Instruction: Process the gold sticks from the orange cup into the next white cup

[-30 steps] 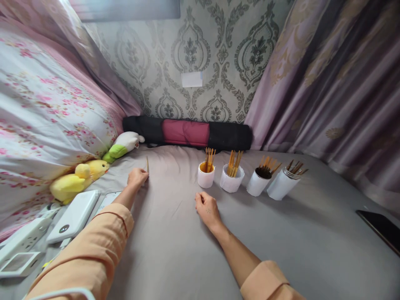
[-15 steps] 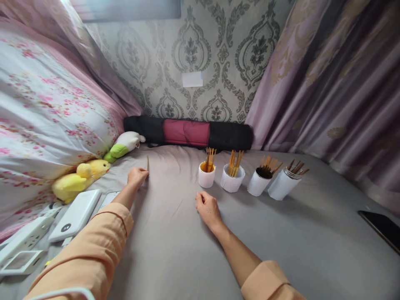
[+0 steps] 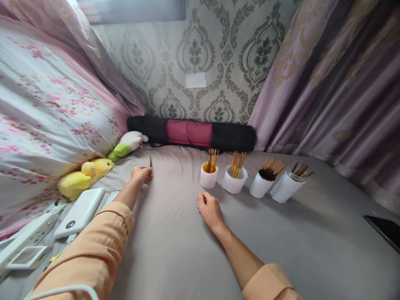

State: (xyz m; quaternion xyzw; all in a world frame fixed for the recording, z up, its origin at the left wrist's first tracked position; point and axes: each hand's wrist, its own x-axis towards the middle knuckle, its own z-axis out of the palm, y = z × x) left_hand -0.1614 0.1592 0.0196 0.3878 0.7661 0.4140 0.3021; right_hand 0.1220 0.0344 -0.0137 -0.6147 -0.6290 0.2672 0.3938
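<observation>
Partly hidden, stick point(image 3: 151, 161) pinched by left hand point(image 3: 140, 175); right hand point(image 3: 210, 209) curled, cannot tell if holding.

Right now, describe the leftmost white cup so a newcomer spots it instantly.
Find the black-and-maroon roll along the patterned wall. Nearer you, on the gray sheet, is a row of four white containers holding sticks. Yours is the leftmost cup: its inside shows yellow, unlike the other three.

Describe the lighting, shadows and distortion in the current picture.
Head view: left curtain catches bright light, right curtain dimmer; head view: soft shadows right of the left hand and rightmost container on the grey sheet; head view: that container's outward lean may be wide-angle distortion.
</observation>
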